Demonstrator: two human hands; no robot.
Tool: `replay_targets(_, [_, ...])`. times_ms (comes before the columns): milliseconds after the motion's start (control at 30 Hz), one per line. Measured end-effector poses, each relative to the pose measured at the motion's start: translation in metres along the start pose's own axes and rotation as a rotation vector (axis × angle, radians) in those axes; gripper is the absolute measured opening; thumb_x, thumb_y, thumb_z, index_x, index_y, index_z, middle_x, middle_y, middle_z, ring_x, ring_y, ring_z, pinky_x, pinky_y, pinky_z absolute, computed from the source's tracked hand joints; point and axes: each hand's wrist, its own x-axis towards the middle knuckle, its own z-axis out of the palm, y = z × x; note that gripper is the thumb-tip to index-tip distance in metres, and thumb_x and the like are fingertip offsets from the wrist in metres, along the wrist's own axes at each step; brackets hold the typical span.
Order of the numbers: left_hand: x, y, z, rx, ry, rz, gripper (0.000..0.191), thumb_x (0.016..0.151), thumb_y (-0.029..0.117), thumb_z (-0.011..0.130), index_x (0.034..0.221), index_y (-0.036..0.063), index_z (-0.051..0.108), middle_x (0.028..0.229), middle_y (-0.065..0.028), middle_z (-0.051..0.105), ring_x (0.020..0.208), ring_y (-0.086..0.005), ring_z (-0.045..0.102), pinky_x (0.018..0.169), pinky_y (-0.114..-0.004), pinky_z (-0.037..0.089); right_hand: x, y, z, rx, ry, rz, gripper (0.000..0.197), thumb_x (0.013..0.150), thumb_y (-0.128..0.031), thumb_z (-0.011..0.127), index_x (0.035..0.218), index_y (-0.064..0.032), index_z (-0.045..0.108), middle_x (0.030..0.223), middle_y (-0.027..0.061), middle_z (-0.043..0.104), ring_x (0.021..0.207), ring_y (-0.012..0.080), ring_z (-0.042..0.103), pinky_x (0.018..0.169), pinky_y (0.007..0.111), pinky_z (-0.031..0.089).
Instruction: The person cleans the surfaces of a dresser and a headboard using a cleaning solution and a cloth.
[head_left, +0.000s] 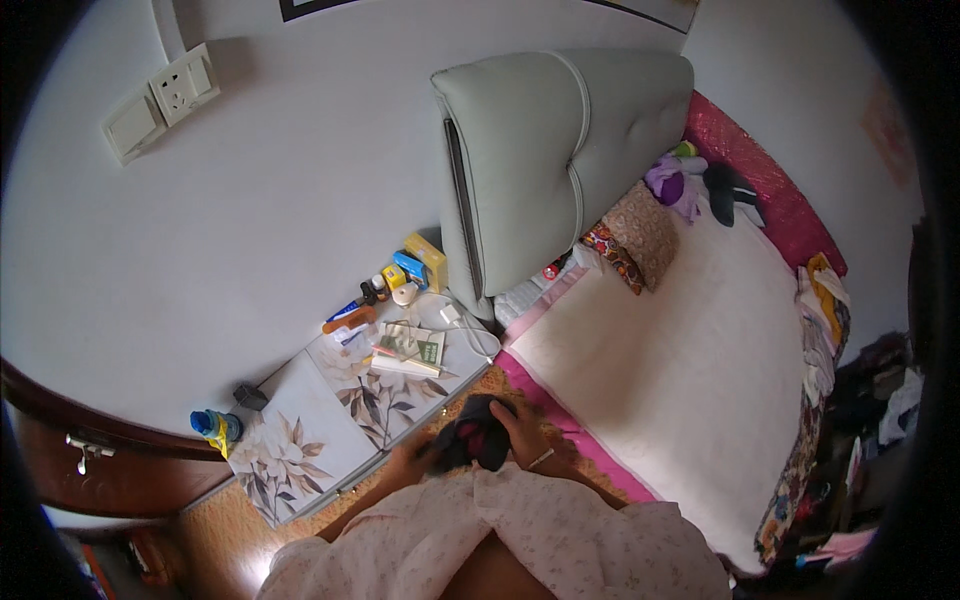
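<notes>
A dark fabric item (474, 431), black with a dark pink patch, is bunched in front of my body; its exact kind is hard to tell. My right hand (523, 435) grips its right side, thumb on top, and a light band circles that wrist. At the item's left edge, my left hand (411, 456) holds on, blurred and partly in shadow. Both hands are above the wood-patterned floor, between a flower-printed cabinet top (300, 420) and the bed (645, 375).
On the cabinet lie a notebook (420, 352), a white charger with cable (451, 315), a brown comb (349, 320), small boxes (426, 259) and a blue-capped bottle (214, 425). The padded headboard (525, 165) rises behind the bed. A patterned pillow (645, 232) and clothes (679, 184) lie on the bed.
</notes>
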Motion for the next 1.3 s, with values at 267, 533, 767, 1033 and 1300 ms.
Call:
replay_targets(267, [0.113, 0.131, 0.025, 0.442, 0.67, 0.489, 0.026, 0.076, 0.001, 0.071, 0.101, 0.0089, 0.071, 0.09, -0.0101, 0.056, 0.084, -0.028, 0.057, 0.072, -0.039, 0.046, 0.064, -0.016, -0.091, -0.091, 0.002, -0.079, 0.023, 0.092, -0.015, 0.063, 0.11, -0.0004, 0.063, 0.085, 0.0012, 0.059, 0.078, 0.009, 0.051, 0.073, 0.024, 0.045])
replay_targets(533, [0.203, 0.188, 0.03, -0.11, 0.762, 0.453, 0.032, 0.091, -0.01, 0.048, 0.119, 0.0017, 0.058, 0.114, -0.0069, 0.062, 0.102, -0.0133, 0.057, 0.091, -0.026, 0.043, 0.125, -0.07, -0.124, -0.101, -0.113, -0.133, 0.023, 0.09, -0.016, 0.066, 0.109, -0.0032, 0.067, 0.093, 0.0039, 0.059, 0.079, 0.0103, 0.056, 0.068, 0.026, 0.047])
replay_targets(767, [0.3, 0.262, -0.019, 0.014, 0.916, 0.81, 0.035, 0.081, -0.012, 0.05, 0.113, 0.0011, 0.057, 0.114, -0.0128, 0.055, 0.108, -0.0267, 0.054, 0.096, -0.034, 0.042, 0.202, -0.102, -0.102, 0.235, -0.263, -0.107, 0.029, 0.096, -0.015, 0.06, 0.121, -0.0013, 0.059, 0.086, 0.0017, 0.063, 0.074, 0.0062, 0.055, 0.06, 0.02, 0.046])
replay_targets(1033, [0.431, 0.294, -0.069, 0.331, 1.068, 0.896, 0.044, 0.077, -0.011, 0.047, 0.118, 0.0046, 0.051, 0.124, -0.0179, 0.049, 0.13, -0.0387, 0.036, 0.111, -0.044, 0.028, 0.269, -0.146, -0.077, 0.222, -0.45, -0.088, 0.029, 0.097, -0.018, 0.058, 0.121, -0.0028, 0.059, 0.1, 0.0047, 0.063, 0.082, 0.0103, 0.06, 0.064, 0.023, 0.049])
replay_targets(1300, [0.47, 0.254, -0.059, 0.343, 1.12, 0.875, 0.046, 0.07, -0.015, 0.05, 0.111, 0.0056, 0.052, 0.128, -0.0247, 0.042, 0.123, -0.0436, 0.038, 0.106, -0.046, 0.032, 0.266, -0.078, -0.141, 0.234, -0.256, 0.297, 0.029, 0.096, -0.026, 0.058, 0.111, -0.0019, 0.064, 0.09, 0.0043, 0.063, 0.074, 0.0099, 0.059, 0.063, 0.023, 0.047])
